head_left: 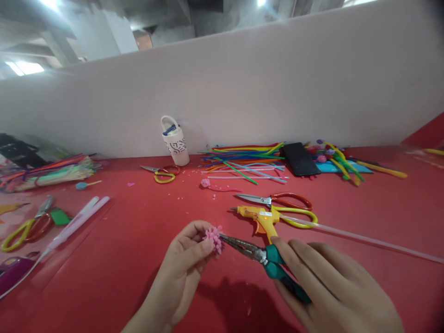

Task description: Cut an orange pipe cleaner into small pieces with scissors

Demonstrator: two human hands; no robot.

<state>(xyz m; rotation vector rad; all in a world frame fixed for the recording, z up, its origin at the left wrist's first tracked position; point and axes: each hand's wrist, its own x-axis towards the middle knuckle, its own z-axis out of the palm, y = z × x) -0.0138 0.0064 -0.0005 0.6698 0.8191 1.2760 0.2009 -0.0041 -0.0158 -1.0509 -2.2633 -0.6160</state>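
My left hand [187,259] pinches a small fluffy pink flower-like piece [214,239] between thumb and fingers, low over the red table. In my right hand [333,282] are long-nose pliers [256,254] with green and black handles. The pliers' jaws point left, and their tips reach the right side of the pink piece. Whether the tips grip it is too small to tell. Just beyond the pliers lies a yellow glue gun [256,216] with a clear glue stick [360,237] at its back. Red-and-yellow-handled scissors [274,201] lie against it.
Several colourful pipe cleaners [243,159] lie along the white partition [243,92], beside a black phone [300,159]. A white tumbler [176,145] stands near more scissors [163,173]. At left are another pair of scissors [31,226] and a pipe-cleaner bundle [58,173]. Pink scraps dot the red table [138,240].
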